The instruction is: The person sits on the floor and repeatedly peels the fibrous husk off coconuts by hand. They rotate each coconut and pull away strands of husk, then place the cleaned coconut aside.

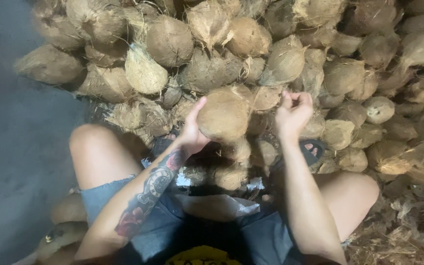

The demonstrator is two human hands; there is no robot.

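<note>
A: What is nearest to the camera?

B: The bare knees and the denim shorts (pixel 163 223) of the seated person, with a crumpled white paper (pixel 222 206) between the legs. Some husked coconuts lie at the near left, on the grey floor (pixel 11 147).

A: And the hands?

B: The left hand (pixel 190 132) is wrapped around the left side of one husked coconut (pixel 223 115) – thumb up, fingers under it. It holds the nut just above the lap, in front of the pile. The right hand (pixel 293 113) is apart from it, to the right, fingers curled together; I think it pinches some husk fibre, but I cannot tell for sure.

A: How does the nut lie?

B: Its long axis goes roughly up and down, a little tilted. The left hand touches it – the right one is near, not touching.

A: Farther away?

B: A big pile of coconuts (pixel 280 54) fills the far side, and loose husk fibres (pixel 403 235) lie at the right.
</note>
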